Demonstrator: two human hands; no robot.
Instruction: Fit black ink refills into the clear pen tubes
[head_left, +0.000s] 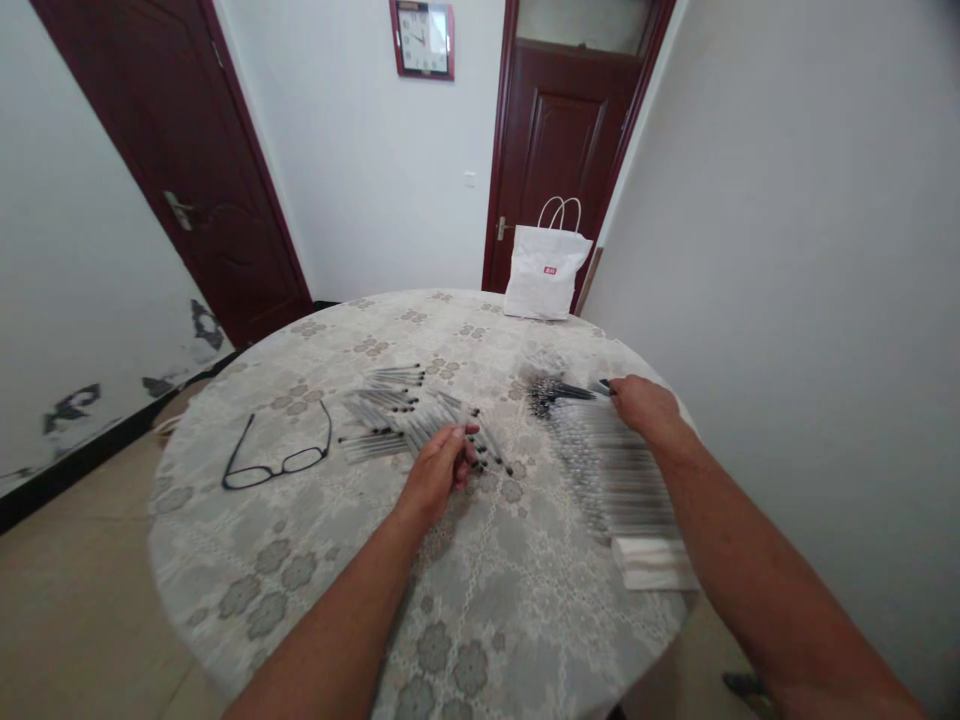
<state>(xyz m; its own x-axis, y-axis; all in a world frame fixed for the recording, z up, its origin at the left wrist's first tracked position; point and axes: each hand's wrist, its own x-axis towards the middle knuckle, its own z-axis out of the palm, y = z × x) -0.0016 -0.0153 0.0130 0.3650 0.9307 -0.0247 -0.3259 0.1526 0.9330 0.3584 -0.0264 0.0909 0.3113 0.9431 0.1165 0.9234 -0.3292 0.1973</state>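
Note:
My left hand [442,462] rests at the middle of the round table [315,560], fingers curled round a thin pen from the loose spread of grey pens [390,410] beside it. My right hand [643,402] reaches to the right side of the table, fingers closed on a dark-tipped pen part at the top of a long row of clear pen barrels [607,470]. A small heap of dark pen parts [547,395] lies just left of that hand.
Black-rimmed glasses [279,458] lie on the left of the table. A white paper bag [545,270] stands at the far edge. A folded white cloth [651,562] sits at the near right edge. Dark red doors and a wall clock lie beyond.

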